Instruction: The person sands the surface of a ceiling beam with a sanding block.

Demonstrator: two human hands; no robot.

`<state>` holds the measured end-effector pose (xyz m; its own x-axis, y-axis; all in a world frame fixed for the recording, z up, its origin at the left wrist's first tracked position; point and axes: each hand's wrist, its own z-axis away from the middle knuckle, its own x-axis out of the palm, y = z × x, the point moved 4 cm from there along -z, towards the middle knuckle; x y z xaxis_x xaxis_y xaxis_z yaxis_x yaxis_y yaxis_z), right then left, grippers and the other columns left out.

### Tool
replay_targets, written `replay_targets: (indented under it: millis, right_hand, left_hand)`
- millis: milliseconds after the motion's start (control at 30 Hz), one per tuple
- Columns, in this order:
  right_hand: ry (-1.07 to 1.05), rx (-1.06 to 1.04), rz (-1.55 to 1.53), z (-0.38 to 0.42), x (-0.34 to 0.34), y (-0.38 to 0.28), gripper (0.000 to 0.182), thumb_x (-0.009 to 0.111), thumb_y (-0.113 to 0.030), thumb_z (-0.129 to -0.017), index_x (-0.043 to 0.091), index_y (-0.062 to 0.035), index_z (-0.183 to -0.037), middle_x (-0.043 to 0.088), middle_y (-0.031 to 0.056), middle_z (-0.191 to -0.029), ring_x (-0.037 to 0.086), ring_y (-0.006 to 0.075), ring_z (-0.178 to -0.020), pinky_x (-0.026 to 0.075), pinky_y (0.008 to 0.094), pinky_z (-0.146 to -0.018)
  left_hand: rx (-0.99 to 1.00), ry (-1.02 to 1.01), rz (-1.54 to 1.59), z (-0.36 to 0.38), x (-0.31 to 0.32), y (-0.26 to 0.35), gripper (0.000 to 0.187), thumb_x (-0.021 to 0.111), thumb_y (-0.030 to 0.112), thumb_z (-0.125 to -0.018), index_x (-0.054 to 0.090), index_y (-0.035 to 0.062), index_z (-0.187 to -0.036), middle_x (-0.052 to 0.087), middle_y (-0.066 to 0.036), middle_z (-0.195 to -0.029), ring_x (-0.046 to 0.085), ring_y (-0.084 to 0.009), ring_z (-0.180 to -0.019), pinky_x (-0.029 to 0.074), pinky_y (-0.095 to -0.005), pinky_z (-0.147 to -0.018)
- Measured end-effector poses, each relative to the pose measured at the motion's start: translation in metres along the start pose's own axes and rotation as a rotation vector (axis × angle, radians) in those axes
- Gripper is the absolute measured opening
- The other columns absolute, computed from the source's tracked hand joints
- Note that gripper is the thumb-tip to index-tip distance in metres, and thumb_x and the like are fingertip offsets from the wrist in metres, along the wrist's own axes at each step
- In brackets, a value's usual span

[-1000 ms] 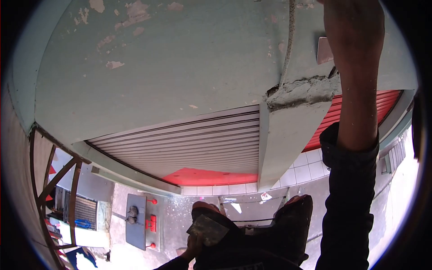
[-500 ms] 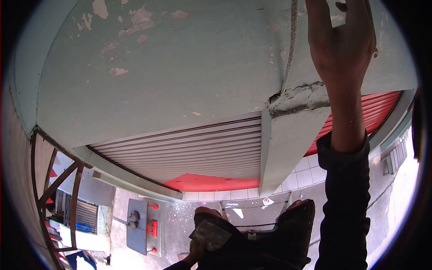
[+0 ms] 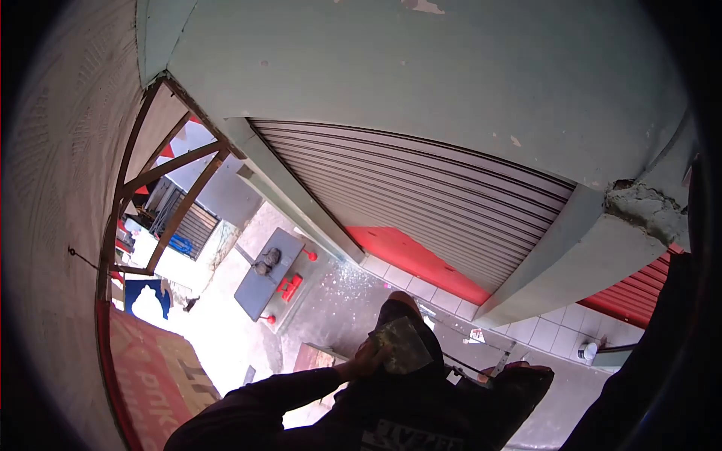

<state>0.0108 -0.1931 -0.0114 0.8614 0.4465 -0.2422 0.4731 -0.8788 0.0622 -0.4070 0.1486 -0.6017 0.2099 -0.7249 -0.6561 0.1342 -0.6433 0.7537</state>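
Note:
Low in the view, close to my thigh, my left hand [image 3: 364,358] is closed on the edge of a flat, greyish rectangular piece [image 3: 408,346] with a dusty, speckled face. I cannot make out whether it is a sheet or a blade. My right sleeve [image 3: 639,338] rises along the right edge, and the hand beyond it is out of view. In front of me spans a pale green wall [image 3: 421,83] with patches of peeled paint. At the right a cracked, broken joint [image 3: 643,203] tops a pillar.
I am high above the ground. Below are a white roller shutter [image 3: 421,203] with a red bottom, a tiled ledge [image 3: 421,288], and a grey table [image 3: 265,282] with red parts. A brown metal frame [image 3: 184,207] and a printed banner [image 3: 154,368] stand at the left.
My view has swung left and tilted. My right hand, raised with spread fingers against the wall before, has left the view. The left hand still grips the flat piece.

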Motion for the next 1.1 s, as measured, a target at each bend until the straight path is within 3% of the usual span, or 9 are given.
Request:
replay_targets:
  millis: [167,367,500,633,733,800,933,1000,1100]
  right_hand:
    - [0.057,0.249,0.023,0.000,-0.001,-0.005,0.046,0.063,-0.042,-0.091,0.076,0.0005,-0.080,0.073,0.0183,-0.073,0.067,0.0371,-0.062,0.053,0.0463,-0.065]
    - [0.260,0.115,-0.102,0.005,0.005,0.008,0.046,0.061,-0.037,-0.091,0.071,0.0024,-0.070,0.067,0.0172,-0.062,0.063,0.0305,-0.050,0.048,0.0467,-0.050]
    - [0.262,0.200,-0.039,0.009,-0.008,-0.020,0.040,0.065,-0.023,-0.090,0.052,0.0042,-0.064,0.050,0.0223,-0.059,0.053,0.0393,-0.053,0.041,0.0460,-0.055]
    - [0.317,0.199,-0.161,0.006,0.000,-0.005,0.036,0.065,-0.022,-0.089,0.056,0.0043,-0.068,0.056,0.0240,-0.066,0.058,0.0424,-0.061,0.045,0.0469,-0.058]
    - [0.336,0.138,-0.162,0.006,0.006,0.002,0.031,0.064,-0.022,-0.089,0.060,0.0032,-0.071,0.059,0.0246,-0.070,0.061,0.0435,-0.065,0.049,0.0475,-0.061]
    - [0.317,0.120,-0.159,0.008,0.004,0.005,0.029,0.064,-0.021,-0.088,0.061,0.0024,-0.072,0.060,0.0247,-0.071,0.062,0.0438,-0.067,0.050,0.0481,-0.063]
    - [0.298,0.121,-0.174,0.008,0.003,0.006,0.027,0.063,-0.021,-0.089,0.063,0.0014,-0.074,0.062,0.0245,-0.073,0.063,0.0442,-0.070,0.052,0.0492,-0.065]
    - [0.290,0.120,-0.177,0.008,0.003,0.007,0.027,0.062,-0.021,-0.089,0.063,0.0012,-0.074,0.063,0.0244,-0.073,0.064,0.0443,-0.070,0.052,0.0494,-0.066]
    - [0.274,0.122,-0.201,0.009,0.004,0.008,0.026,0.063,-0.021,-0.089,0.063,0.0010,-0.074,0.063,0.0243,-0.074,0.064,0.0445,-0.070,0.052,0.0493,-0.066]
  left_hand:
    - [0.029,-0.021,0.043,-0.005,-0.016,0.031,0.040,0.056,0.030,-0.102,0.059,-0.0019,-0.126,0.065,-0.023,-0.121,0.062,-0.0380,-0.114,0.046,-0.0462,-0.101]
    - [0.153,0.014,0.003,-0.006,-0.015,0.029,0.031,0.055,0.022,-0.104,0.061,-0.0026,-0.123,0.066,-0.022,-0.120,0.063,-0.0378,-0.112,0.049,-0.0456,-0.098]
    - [0.329,0.023,-0.195,0.000,-0.014,0.020,0.027,0.058,0.014,-0.101,0.063,-0.0026,-0.122,0.065,-0.025,-0.112,0.064,-0.0436,-0.101,0.051,-0.0492,-0.089]
    - [0.517,0.064,-0.486,0.010,-0.012,0.013,0.031,0.064,0.003,-0.091,0.066,-0.0034,-0.121,0.064,-0.027,-0.101,0.064,-0.0429,-0.088,0.053,-0.0500,-0.075]
    - [0.297,-0.046,-0.243,0.004,-0.006,-0.012,0.031,0.063,0.003,-0.092,0.065,-0.0042,-0.122,0.064,-0.026,-0.102,0.064,-0.0414,-0.086,0.052,-0.0494,-0.072]
    - [0.282,-0.005,-0.250,0.007,-0.006,-0.014,0.032,0.063,0.002,-0.092,0.065,-0.0041,-0.123,0.063,-0.026,-0.102,0.063,-0.0415,-0.084,0.052,-0.0493,-0.070]
    - [0.612,0.151,-0.518,0.011,-0.006,-0.005,0.034,0.063,0.002,-0.091,0.063,-0.0042,-0.125,0.063,-0.026,-0.101,0.062,-0.0418,-0.082,0.051,-0.0492,-0.068]
    - [0.465,0.127,-0.408,0.012,-0.007,-0.010,0.036,0.064,0.003,-0.091,0.062,-0.0042,-0.126,0.063,-0.027,-0.102,0.062,-0.0423,-0.082,0.050,-0.0497,-0.068]
    - [0.527,0.131,-0.433,0.012,-0.009,-0.010,0.035,0.063,0.005,-0.093,0.062,-0.0044,-0.126,0.063,-0.028,-0.104,0.062,-0.0432,-0.084,0.050,-0.0507,-0.069]
